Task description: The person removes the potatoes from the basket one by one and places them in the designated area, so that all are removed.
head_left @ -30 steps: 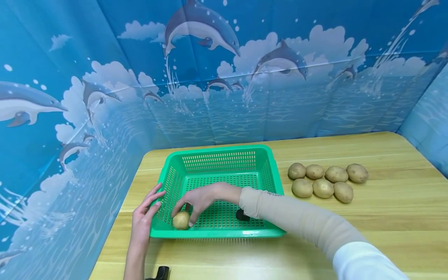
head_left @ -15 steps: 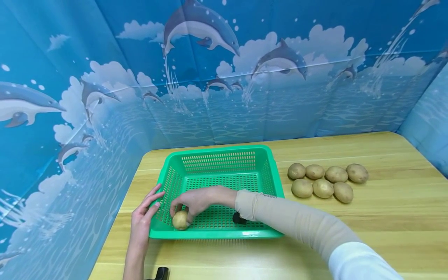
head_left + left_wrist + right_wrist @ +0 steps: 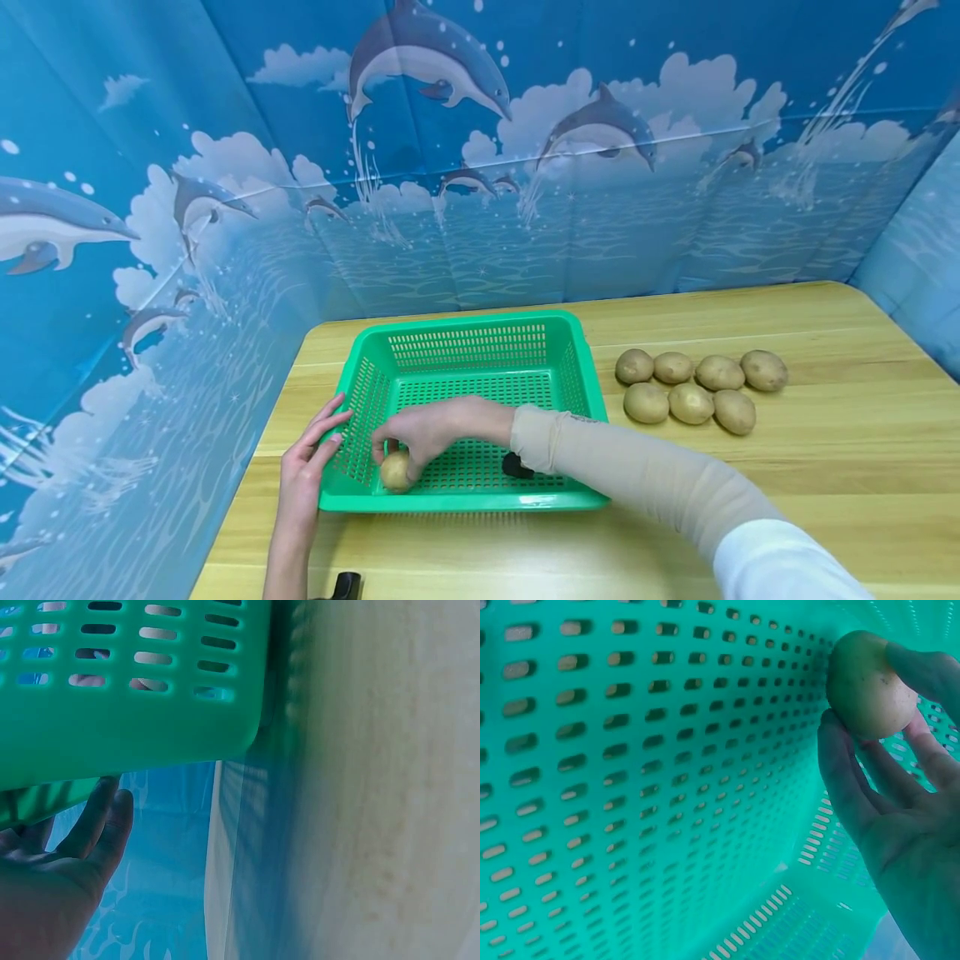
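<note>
A green plastic basket (image 3: 465, 502) with slotted walls stands on the wooden table. Reaching down inside it, my right hand (image 3: 429, 430) grips a potato (image 3: 394, 472) near the basket's front left corner. The right wrist view shows the thumb on one side of the potato (image 3: 870, 686) and curled fingers on the other, close to the slotted floor. My left hand (image 3: 302, 471) rests at the basket's left rim, fingers extended. From the left wrist, the left hand (image 3: 67, 859) appears beside the green wall, its fingers fairly straight.
Several potatoes (image 3: 691, 403) lie in two rows on the table (image 3: 825, 467), right of the basket. A black device (image 3: 516, 465) shows beneath the right wrist, another black piece (image 3: 347, 586) near the left forearm. A dolphin-print curtain (image 3: 480, 208) hangs behind the table.
The right hand's fingers have drawn in around the potato, and hand and potato have shifted slightly right inside the basket. The left hand has stayed at the rim.
</note>
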